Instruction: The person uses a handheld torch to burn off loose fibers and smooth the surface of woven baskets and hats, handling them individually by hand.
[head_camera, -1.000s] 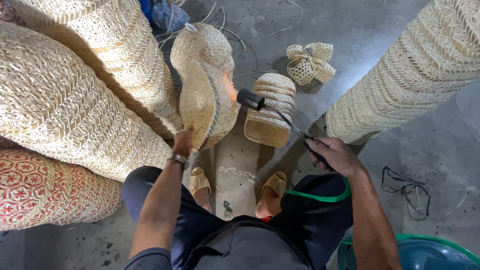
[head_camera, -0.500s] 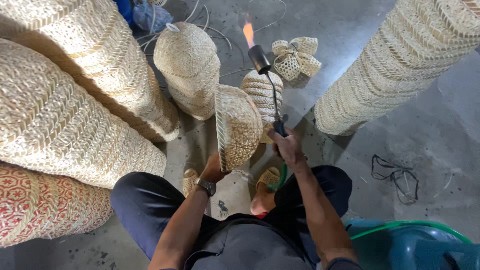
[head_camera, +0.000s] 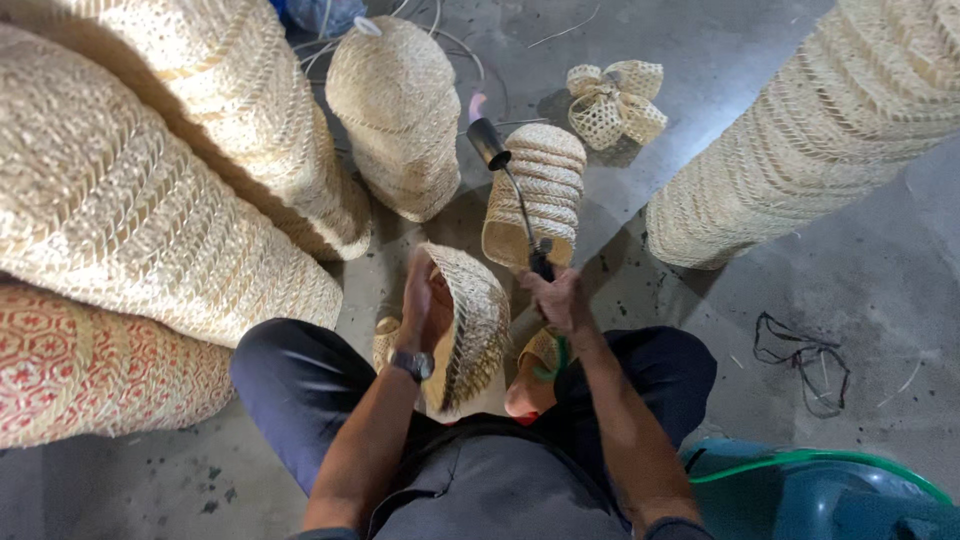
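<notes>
We grip the woven basket (head_camera: 468, 325) in our left hand (head_camera: 418, 305), fingers wrapped over its rim. Our right hand (head_camera: 560, 300) clenches the torch (head_camera: 515, 195) just right of the basket, its long stem pointing up and away from it.

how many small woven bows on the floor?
1: a woven bow lies on the concrete at top centre, beside the standing basket. Others may be hidden behind the big stacks.

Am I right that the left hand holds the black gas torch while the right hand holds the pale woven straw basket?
No, the hands are swapped. In the head view, the right hand holds the black gas torch, and the left hand holds the pale woven straw basket.
</notes>
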